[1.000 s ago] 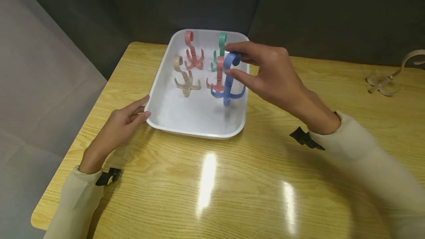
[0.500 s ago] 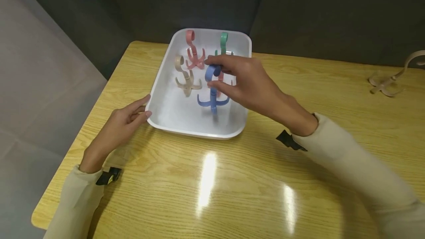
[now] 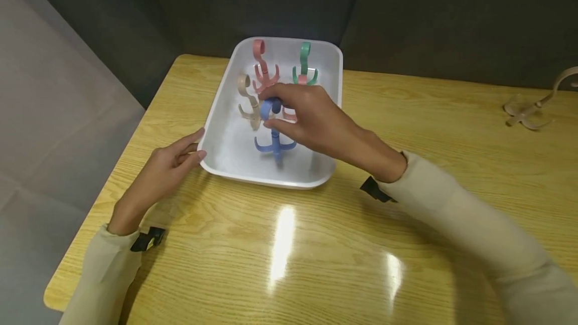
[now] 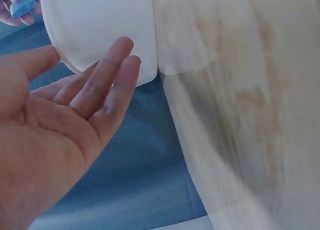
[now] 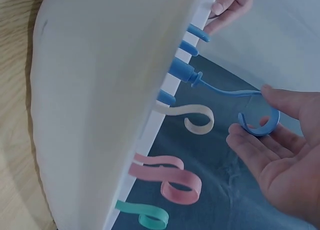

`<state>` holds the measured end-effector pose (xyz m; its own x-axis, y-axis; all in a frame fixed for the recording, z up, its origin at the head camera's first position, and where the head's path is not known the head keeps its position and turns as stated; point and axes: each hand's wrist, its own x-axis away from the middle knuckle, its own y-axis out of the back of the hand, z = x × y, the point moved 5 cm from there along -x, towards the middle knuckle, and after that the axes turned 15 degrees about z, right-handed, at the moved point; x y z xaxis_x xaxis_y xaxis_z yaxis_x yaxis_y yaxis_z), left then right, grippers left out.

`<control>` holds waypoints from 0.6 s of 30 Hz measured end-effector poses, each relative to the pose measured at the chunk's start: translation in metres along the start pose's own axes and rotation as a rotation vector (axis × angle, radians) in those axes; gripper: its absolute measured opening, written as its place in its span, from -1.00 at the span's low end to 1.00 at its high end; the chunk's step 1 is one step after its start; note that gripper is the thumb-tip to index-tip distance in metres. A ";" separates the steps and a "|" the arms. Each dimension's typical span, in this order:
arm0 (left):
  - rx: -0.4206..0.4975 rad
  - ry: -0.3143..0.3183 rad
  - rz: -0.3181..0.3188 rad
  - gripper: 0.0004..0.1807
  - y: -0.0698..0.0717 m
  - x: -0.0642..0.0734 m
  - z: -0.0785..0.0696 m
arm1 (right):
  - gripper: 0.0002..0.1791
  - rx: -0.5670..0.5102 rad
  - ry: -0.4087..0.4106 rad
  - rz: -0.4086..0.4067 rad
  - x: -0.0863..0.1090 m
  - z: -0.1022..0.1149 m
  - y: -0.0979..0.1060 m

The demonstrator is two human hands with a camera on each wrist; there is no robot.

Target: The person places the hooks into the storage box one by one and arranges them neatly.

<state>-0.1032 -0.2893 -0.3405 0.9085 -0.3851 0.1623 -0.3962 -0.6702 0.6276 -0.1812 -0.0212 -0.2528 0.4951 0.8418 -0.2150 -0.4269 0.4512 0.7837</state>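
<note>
My right hand (image 3: pixel 311 119) pinches the curled top of a blue multi-hook hanger (image 3: pixel 276 145) between thumb and fingers. The hanger stands upright with its prongs inside the white tray (image 3: pixel 266 181); whether its foot touches the tray floor I cannot tell. In the right wrist view, the prongs of the blue hanger (image 5: pixel 182 70) dip behind the rim. My left hand (image 3: pixel 164 167) touches the tray's left rim near the front corner, fingers loosely extended against its outside. Around the blue hanger, a beige hanger (image 3: pixel 244 84), a pink hanger (image 3: pixel 259 50) and a green hanger (image 3: pixel 304 54) stand in the tray.
Another pink hanger (image 3: pixel 302 79) is mostly hidden behind my right hand. A beige hanger (image 3: pixel 526 112) lies on the wooden table (image 3: pixel 226 265) at the far right. Dark cloth (image 3: pixel 406 19) rises behind the table's back edge.
My right hand has carried the blue hanger leftward and toward the tray's front, lower over the floor. The green hanger shows more fully now. My left hand stays at the rim.
</note>
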 end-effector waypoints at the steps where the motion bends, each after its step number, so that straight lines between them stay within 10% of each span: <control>1: 0.000 0.000 0.000 -0.39 0.000 0.000 0.000 | -0.60 0.006 0.003 0.003 -0.002 0.000 -0.002; 18: -0.013 0.010 0.000 -0.39 0.000 -0.001 -0.001 | -0.57 0.038 -0.149 0.185 -0.023 0.002 -0.023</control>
<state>-0.1037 -0.2881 -0.3399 0.9096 -0.3793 0.1698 -0.3949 -0.6618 0.6373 -0.1810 -0.0513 -0.2645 0.5187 0.8547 0.0205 -0.4933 0.2795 0.8237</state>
